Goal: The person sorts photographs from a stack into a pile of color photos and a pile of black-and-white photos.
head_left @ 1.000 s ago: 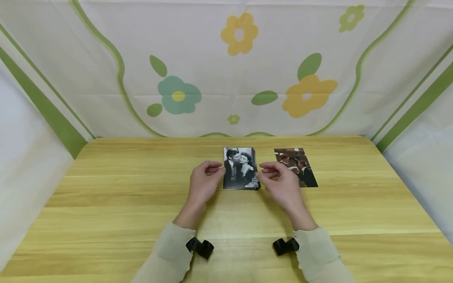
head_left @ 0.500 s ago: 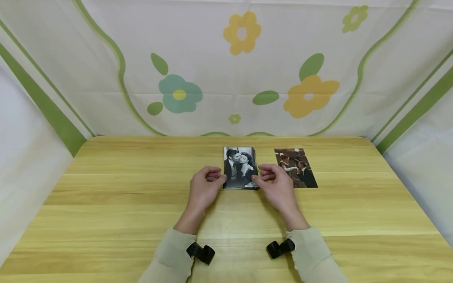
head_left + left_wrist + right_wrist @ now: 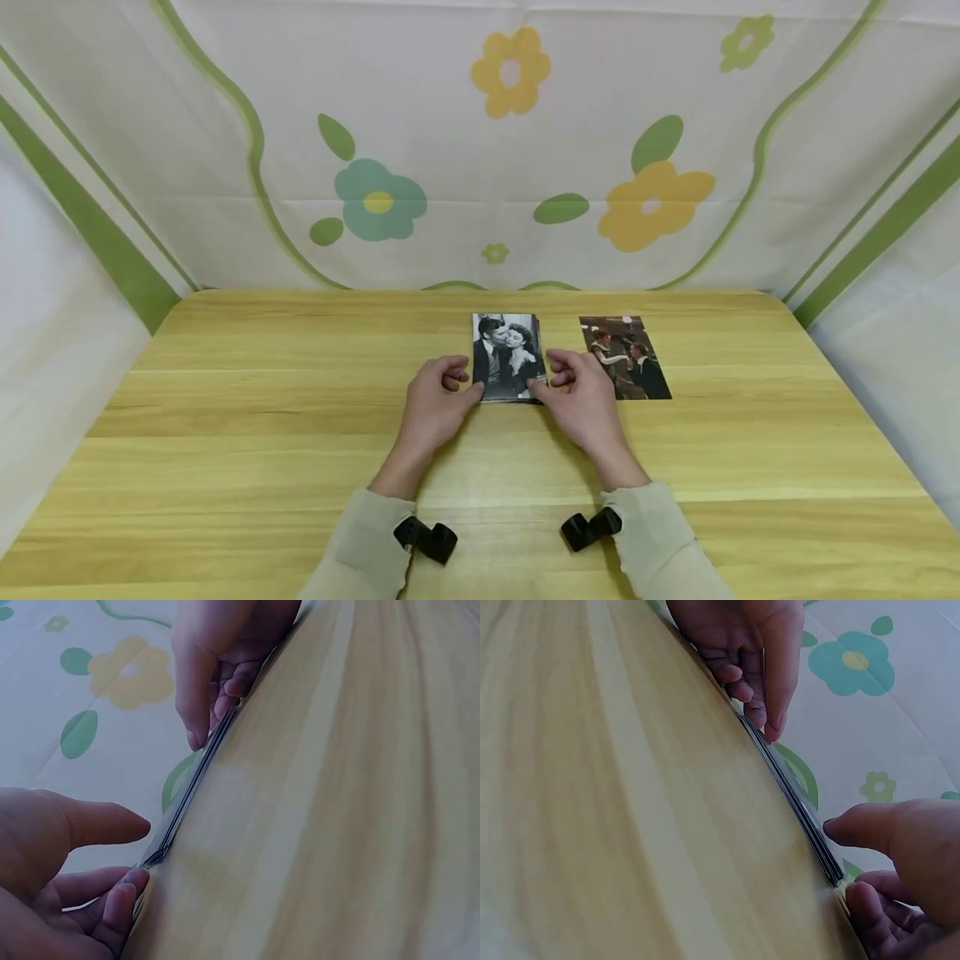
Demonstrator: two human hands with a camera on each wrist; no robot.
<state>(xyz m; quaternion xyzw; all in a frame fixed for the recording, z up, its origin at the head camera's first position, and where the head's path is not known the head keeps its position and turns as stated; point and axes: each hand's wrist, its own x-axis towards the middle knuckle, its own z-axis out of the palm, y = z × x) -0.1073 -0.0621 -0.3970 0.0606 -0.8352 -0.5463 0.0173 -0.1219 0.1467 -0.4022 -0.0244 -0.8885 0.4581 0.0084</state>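
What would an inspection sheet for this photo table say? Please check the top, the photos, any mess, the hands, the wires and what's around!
Surface: wooden table, light with streaky grain.
Job's things: photo stack, black-and-white picture on top; colour photo lying apart to its right, partly hidden by a hand in the head view.
Clutter: nothing seen.
Hands: left hand at the stack's left side, right hand at its right; how firmly they hold is unclear.
Cables: nothing seen.
Surroundings: white cloth behind, with flowers and leaves.

Bright head view — dimmer, softer wrist views
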